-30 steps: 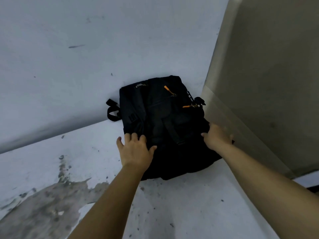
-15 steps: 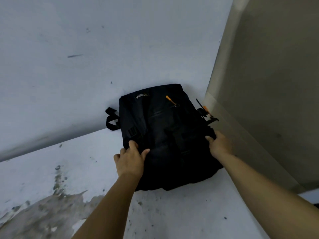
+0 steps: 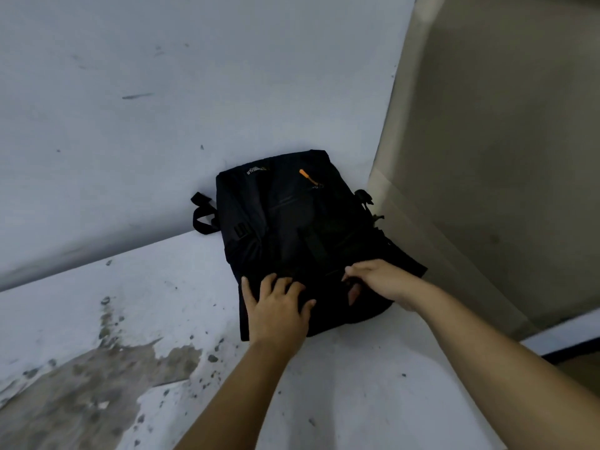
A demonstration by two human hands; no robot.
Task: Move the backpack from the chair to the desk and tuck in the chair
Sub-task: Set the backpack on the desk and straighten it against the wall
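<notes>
The black backpack (image 3: 292,222) lies on the white desk (image 3: 341,391), pushed into the corner with its top leaning on the wall. An orange zipper pull (image 3: 306,176) shows near its top. My left hand (image 3: 276,310) rests flat on the bag's near left corner, fingers spread. My right hand (image 3: 380,280) is on the bag's near front, fingers curled and pinching the fabric. The chair is out of view.
A white wall (image 3: 162,92) rises behind the desk and a beige panel (image 3: 487,157) closes the right side. The desk surface is worn and stained grey-brown at the near left (image 3: 81,384). A black strap loop (image 3: 201,216) sticks out at the bag's left.
Both hands have slid from the bag's sides onto its near front. The left hand has flattened out, and the right has moved inward and closed on the fabric. The bag sits a little lower against the wall.
</notes>
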